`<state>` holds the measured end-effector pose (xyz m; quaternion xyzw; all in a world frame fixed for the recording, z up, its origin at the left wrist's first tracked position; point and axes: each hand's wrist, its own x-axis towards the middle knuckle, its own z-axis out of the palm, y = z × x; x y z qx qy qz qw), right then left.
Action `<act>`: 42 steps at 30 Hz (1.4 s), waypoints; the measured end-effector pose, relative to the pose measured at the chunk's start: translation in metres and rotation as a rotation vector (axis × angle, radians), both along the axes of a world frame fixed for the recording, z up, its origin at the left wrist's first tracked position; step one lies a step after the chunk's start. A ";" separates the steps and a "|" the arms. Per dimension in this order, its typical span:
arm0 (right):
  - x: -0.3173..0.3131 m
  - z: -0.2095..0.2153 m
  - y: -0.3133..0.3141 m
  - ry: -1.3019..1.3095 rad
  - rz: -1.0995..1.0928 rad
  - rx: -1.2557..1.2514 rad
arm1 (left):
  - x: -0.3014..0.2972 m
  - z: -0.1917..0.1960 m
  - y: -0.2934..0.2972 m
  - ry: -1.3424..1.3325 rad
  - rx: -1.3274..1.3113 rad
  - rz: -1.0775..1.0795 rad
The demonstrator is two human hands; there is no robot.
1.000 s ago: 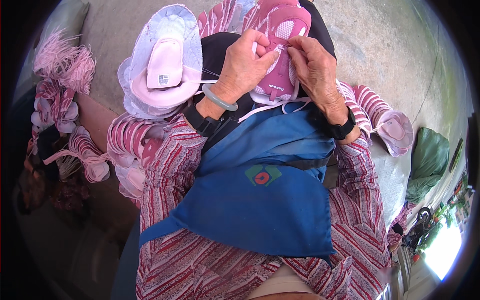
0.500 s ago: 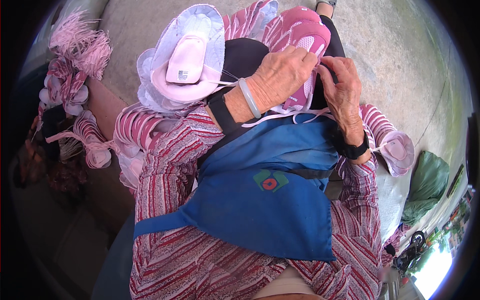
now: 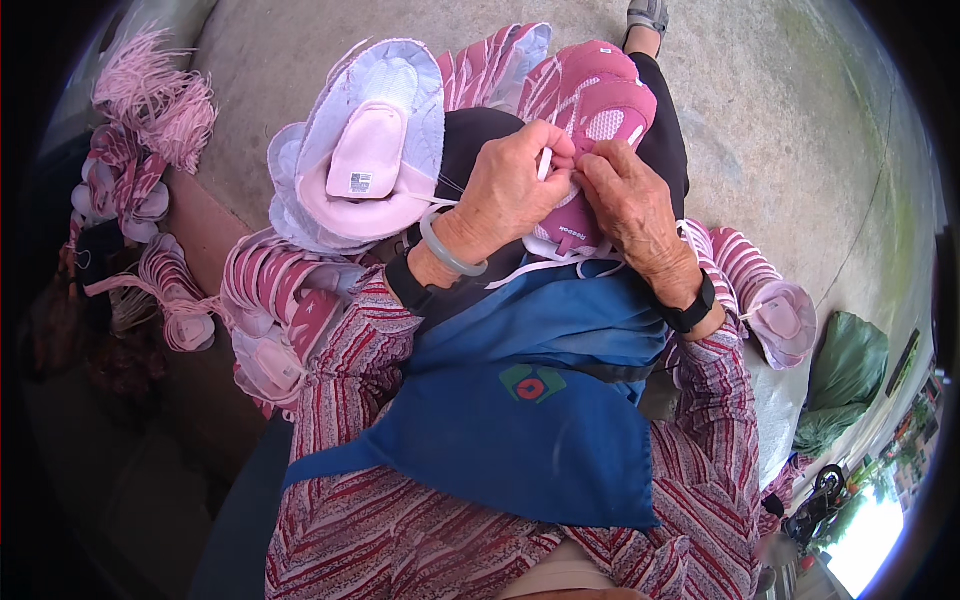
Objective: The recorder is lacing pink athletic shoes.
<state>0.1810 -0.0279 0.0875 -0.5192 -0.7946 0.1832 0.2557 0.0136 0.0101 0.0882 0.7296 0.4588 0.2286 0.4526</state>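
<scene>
Pink shoe upper (image 3: 590,130) lies on your lap, over the dark trouser leg and just above the blue apron (image 3: 540,420), toe end pointing away from you. Your left hand (image 3: 505,190) is closed on it from the left, fingers curled over the lace area, and a white lace (image 3: 545,163) end stands up between thumb and fingertips. Your right hand (image 3: 625,200) meets it from the right, fingertips pinched at the same spot; whether that pinch has the lace or only the edge of the upper cannot be told, because the fingers cover the contact point.

Progress, as judged from the current layout: lacing on this piece looks partly done. White lace loops (image 3: 555,262) hang free below both hands, so slack remains to be drawn through.

A stack of pink-striped uppers (image 3: 270,300) sits at your left, touching your left sleeve, with a pale upper (image 3: 365,165) on top. Another stack (image 3: 760,290) lies at your right, just beside the right wrist. A bundle of pink laces (image 3: 155,100) lies on the concrete floor (image 3: 780,120), well apart at far left. Which stack is finished work cannot be told.
</scene>
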 end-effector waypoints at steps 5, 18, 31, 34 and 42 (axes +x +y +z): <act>-0.008 0.071 -0.010 1.024 0.027 -0.595 | -0.017 0.029 0.001 -0.540 -0.433 0.099; -0.011 0.030 -0.010 1.001 -0.333 -0.896 | -0.009 0.021 -0.026 -0.329 -0.652 0.213; -0.013 0.031 -0.007 0.948 -0.363 -0.859 | -0.008 0.028 -0.027 -0.375 -0.644 0.055; -0.011 0.033 -0.005 0.963 -0.348 -0.886 | -0.010 0.031 -0.029 -0.411 -0.780 0.041; -0.017 0.061 -0.004 0.836 -0.289 -0.581 | -0.019 0.049 -0.032 -0.451 -0.466 0.011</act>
